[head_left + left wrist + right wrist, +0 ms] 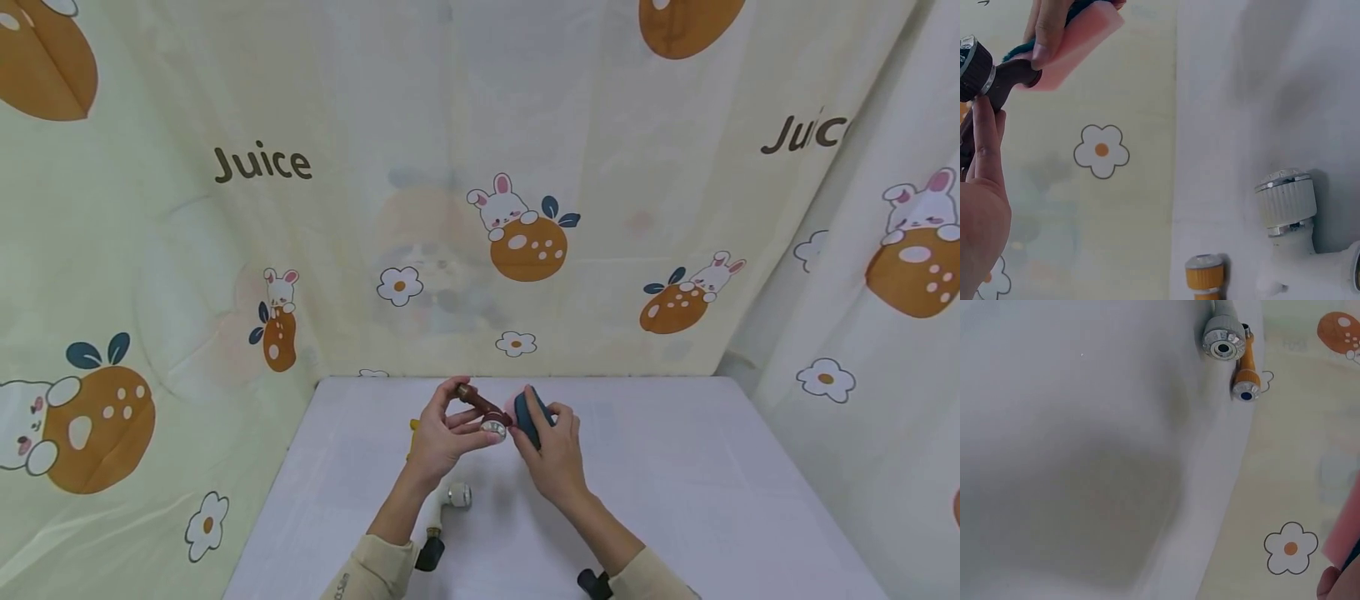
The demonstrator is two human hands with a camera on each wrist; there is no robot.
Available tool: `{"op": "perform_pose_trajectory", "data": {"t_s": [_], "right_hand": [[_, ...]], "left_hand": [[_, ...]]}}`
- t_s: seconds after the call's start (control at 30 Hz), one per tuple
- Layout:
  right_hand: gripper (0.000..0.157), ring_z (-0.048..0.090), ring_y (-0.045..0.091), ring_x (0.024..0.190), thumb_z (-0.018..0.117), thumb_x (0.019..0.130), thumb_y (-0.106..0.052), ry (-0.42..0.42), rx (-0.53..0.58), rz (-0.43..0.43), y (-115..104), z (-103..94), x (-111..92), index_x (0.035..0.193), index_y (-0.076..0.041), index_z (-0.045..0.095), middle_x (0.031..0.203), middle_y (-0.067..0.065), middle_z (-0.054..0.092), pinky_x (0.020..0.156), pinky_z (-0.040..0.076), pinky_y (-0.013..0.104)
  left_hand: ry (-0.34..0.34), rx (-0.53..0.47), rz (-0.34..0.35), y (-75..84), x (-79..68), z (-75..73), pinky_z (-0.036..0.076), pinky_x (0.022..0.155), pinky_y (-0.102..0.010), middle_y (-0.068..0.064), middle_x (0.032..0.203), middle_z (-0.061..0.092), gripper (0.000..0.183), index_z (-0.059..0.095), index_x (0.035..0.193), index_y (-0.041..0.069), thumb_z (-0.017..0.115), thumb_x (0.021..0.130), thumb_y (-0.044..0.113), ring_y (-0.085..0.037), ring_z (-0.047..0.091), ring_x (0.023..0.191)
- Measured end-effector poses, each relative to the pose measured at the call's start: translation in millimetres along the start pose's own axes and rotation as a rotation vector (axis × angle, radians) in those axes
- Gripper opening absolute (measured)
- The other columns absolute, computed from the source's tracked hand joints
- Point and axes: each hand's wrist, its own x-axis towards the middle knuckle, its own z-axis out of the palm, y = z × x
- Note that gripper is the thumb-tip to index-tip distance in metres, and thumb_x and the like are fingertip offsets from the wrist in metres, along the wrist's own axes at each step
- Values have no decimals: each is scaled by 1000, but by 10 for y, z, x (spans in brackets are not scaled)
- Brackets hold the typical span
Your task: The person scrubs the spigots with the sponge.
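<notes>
My left hand (437, 440) grips a dark reddish-brown angled fitting (480, 402), which has a ribbed collar and a silvery round face. In the left wrist view the brown fitting (1009, 78) lies along the fingers. My right hand (561, 457) holds a sponge (527, 423) with a dark teal layer and a pink layer. The pink side of the sponge (1085, 45) is close behind the brown fitting's end in the left wrist view; whether they touch I cannot tell. Only an edge of the sponge (1342, 534) shows in the right wrist view.
A white fitting (452, 495) with a ribbed head and black end lies on the white table (712, 483), near my left forearm. Beyond it is an orange-yellow fitting (1204, 276). A black part (592, 582) shows beside my right sleeve. Printed curtains (420, 225) enclose the table.
</notes>
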Motion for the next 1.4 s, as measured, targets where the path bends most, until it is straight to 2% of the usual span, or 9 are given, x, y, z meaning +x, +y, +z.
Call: {"op": "perform_pose_trajectory", "data": {"t_s": [0.27,0.43,0.53,0.67,0.8,0.93,1.03,1.13,1.4], "right_hand": [[68,40,31,116,64,103,-44,-80,93,113,52,-24,22,163,-31,35,131,17,42,81,44,37],[70,43,30,120,61,103,-49,-9,239,190,74,15,5,164,-33,31,135,17,41,87,50,42],[70,45,28,123,61,103,-48,56,373,194,59,50,-32,164,-35,29,139,15,40,94,53,45],[70,44,21,124,62,105,-34,130,466,110,2,100,-134,165,-37,26,141,11,38,95,55,38],[78,42,18,125,68,99,-18,181,426,-69,-68,163,-250,166,-26,28,141,15,37,95,50,23],[82,39,18,129,70,96,-14,203,381,-213,-123,212,-299,165,-15,27,143,20,34,99,46,16],[81,38,17,129,70,95,-11,213,369,-249,-143,222,-296,164,-11,28,142,20,34,98,46,18],[82,38,16,127,70,93,-6,219,376,-267,-149,209,-286,163,-8,30,140,20,35,97,46,20],[80,36,17,121,70,93,-5,245,399,-334,-142,189,-250,162,-4,30,139,20,35,91,40,22]], "left_hand": [[-15,-21,-10,-16,-9,-8,62,92,-36,-9,145,52,91,49,147,30,95,72,7,-29,69,123],[16,-106,-17,-4,-25,23,62,91,-37,-13,145,48,91,40,146,22,93,75,4,-31,70,121],[47,-162,0,2,-13,34,62,92,-37,-15,141,46,90,37,144,18,92,75,0,-30,68,123],[72,-201,24,0,15,36,61,93,-35,-16,135,47,85,40,141,14,90,75,-4,-28,65,127],[66,-215,15,-8,27,50,61,94,-35,-15,135,47,81,41,140,14,89,77,-1,-27,62,131],[22,-168,-27,-24,6,70,59,99,-31,-14,136,51,74,47,140,13,89,80,6,-25,60,129],[-33,-100,-64,-25,-18,47,56,101,-27,-14,134,60,64,56,139,11,88,84,11,-23,61,124],[-76,-23,-79,-17,-26,8,55,101,-29,-12,133,67,56,64,136,11,87,85,15,-22,63,121],[-152,137,-50,-20,-16,-26,53,96,-32,-5,132,70,47,70,133,15,83,90,28,-22,61,116]]}}
